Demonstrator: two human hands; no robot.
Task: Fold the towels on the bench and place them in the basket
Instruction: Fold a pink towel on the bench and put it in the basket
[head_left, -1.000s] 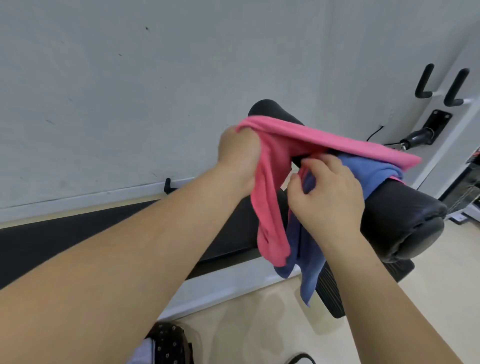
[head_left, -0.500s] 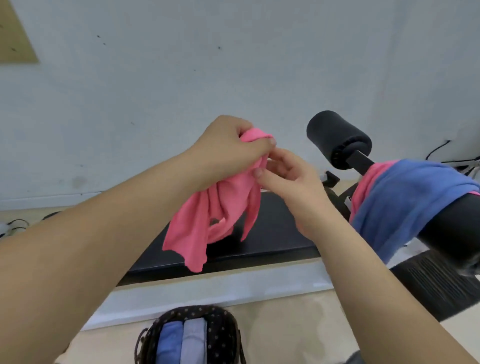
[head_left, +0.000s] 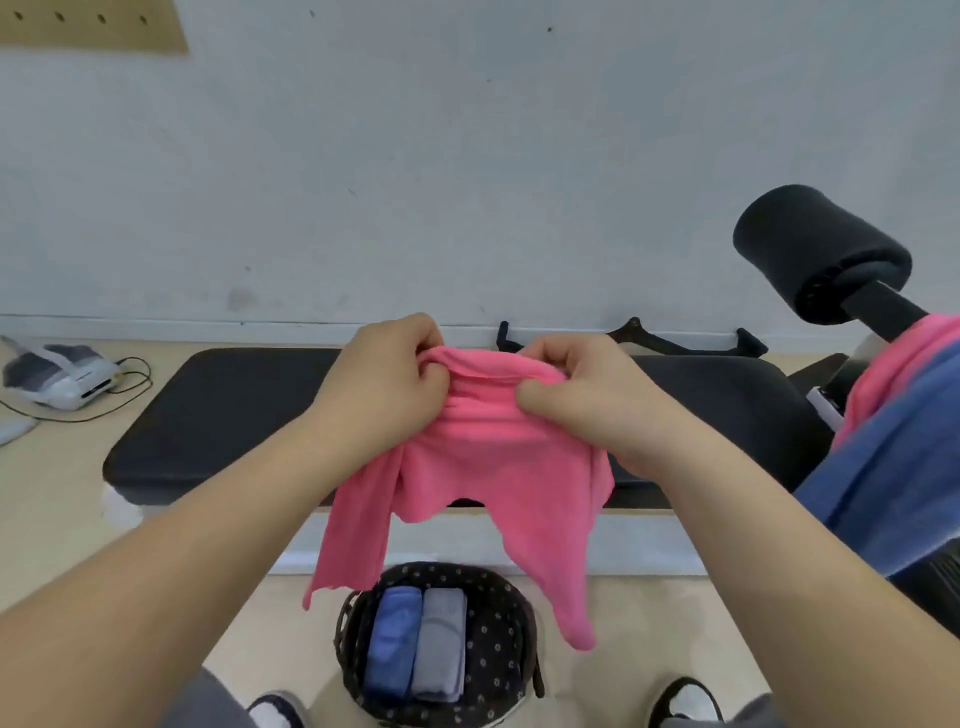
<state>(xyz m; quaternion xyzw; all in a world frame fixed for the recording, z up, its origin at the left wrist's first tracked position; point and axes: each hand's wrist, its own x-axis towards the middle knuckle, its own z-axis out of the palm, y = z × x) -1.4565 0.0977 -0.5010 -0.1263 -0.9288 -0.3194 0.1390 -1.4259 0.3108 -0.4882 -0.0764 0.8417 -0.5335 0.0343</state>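
Note:
I hold a pink towel (head_left: 483, 467) up in front of me, over the black padded bench (head_left: 223, 410). My left hand (head_left: 384, 384) grips its bunched top edge on the left, and my right hand (head_left: 582, 395) grips it on the right. The rest of the cloth hangs down in two uneven flaps. Below it on the floor stands a dark dotted basket (head_left: 498, 618) holding a folded blue towel (head_left: 392, 644) and a folded grey towel (head_left: 441, 644) side by side. At the right, a blue towel (head_left: 893, 467) and another pink towel (head_left: 898, 364) are draped over the bench's raised end.
A black foam roller (head_left: 810, 249) sticks up at the right end of the bench. A white and grey device with cables (head_left: 57, 374) lies on the floor at the far left. The wall runs close behind the bench. My shoes (head_left: 275, 709) flank the basket.
I carried the pink towel from the bench's right end to its middle. My hands, close together before, have spread apart along its top edge. The basket has come fully into view.

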